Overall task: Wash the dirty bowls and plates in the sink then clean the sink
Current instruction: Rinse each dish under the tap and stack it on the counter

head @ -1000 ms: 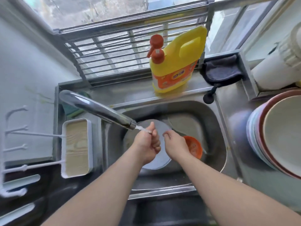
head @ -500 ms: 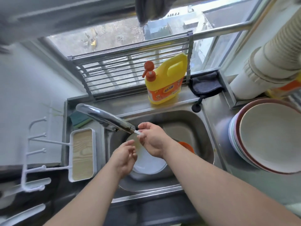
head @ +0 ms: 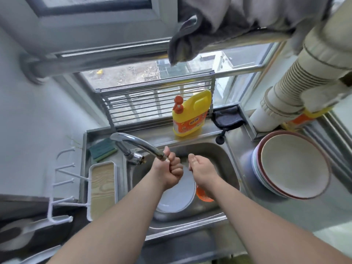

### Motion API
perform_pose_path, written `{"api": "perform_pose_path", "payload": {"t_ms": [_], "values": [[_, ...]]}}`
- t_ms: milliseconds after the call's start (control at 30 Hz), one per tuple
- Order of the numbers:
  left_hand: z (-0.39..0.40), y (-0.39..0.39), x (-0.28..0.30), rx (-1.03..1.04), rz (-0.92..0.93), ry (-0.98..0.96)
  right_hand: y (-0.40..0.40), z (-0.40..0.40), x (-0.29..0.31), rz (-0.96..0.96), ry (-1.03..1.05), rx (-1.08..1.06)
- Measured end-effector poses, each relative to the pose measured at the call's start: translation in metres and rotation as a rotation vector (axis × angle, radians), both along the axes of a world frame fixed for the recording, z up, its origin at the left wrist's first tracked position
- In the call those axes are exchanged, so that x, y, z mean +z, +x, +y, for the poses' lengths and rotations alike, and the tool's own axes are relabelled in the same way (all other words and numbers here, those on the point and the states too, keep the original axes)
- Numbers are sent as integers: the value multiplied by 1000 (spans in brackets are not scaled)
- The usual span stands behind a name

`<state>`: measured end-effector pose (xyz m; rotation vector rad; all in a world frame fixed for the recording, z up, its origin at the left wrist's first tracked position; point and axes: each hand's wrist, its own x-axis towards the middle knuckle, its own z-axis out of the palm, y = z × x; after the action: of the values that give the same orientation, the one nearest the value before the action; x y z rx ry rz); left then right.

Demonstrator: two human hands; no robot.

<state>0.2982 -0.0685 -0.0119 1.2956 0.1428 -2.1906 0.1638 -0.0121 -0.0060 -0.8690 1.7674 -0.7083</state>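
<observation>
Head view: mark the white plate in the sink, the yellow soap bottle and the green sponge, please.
White plate (head: 176, 199): head view, on its bare inner face below the left hand.
Yellow soap bottle (head: 190, 119): head view, on the orange label of its body.
Green sponge (head: 102, 149): head view, on its top face.

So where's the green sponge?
In the head view, the green sponge lies on the steel ledge at the sink's back-left corner, just left of the tap's base and behind the wood-grain tray.
</observation>
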Motion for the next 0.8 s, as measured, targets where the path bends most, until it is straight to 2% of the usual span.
{"api": "perform_pose_path", "payload": {"t_ms": [133,300,467,567,667,733,800], "values": [[11,-16,-3,-146,-100,-59,-19,25,8,71,7,-33],[37,-12,-18,-451,-655,-186,-30,42,23,169,97,-4],[51,-2,-27,-680,-713,-366,-36,44,32,195,183,105],[58,-9,-16,-757,-907,-504,-42,47,30,248,162,85],[60,-17,-9,-727,-1084,-562,-53,50,28,279,102,24],[59,-22,-7,-735,-1061,-564,-62,51,25,270,107,67],[61,-29,-3,-827,-894,-479,-73,53,18,212,128,165]]}}
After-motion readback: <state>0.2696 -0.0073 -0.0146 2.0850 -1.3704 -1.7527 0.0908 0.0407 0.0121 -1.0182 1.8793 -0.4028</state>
